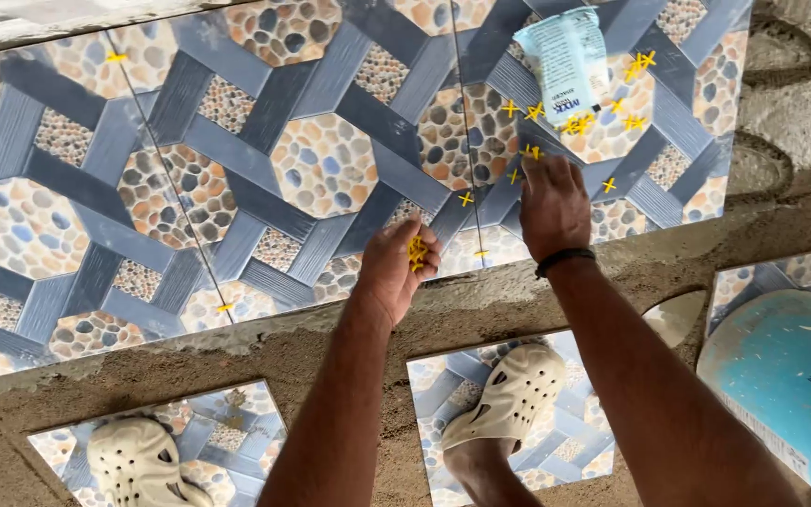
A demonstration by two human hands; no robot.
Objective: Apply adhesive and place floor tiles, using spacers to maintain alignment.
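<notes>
My left hand (396, 268) is cupped over the near edge of the patterned floor tiles (265, 160), holding a small bunch of yellow cross-shaped tile spacers (417, 252). My right hand (553, 202) reaches further out, palm down, fingertips at loose yellow spacers (529, 150) lying on the tile. More loose spacers (633, 92) are scattered beside a white plastic packet (570, 61) lying on the tiles at the far right. A dark band circles my right wrist.
Grey mortar bed (265, 352) runs along the tiles' near edge and at the right. My feet in cream perforated clogs (513, 394) (138, 462) stand on loose tile pieces. A light blue bucket (790, 376) stands at the right. Spacers sit in the tile joints (116, 57).
</notes>
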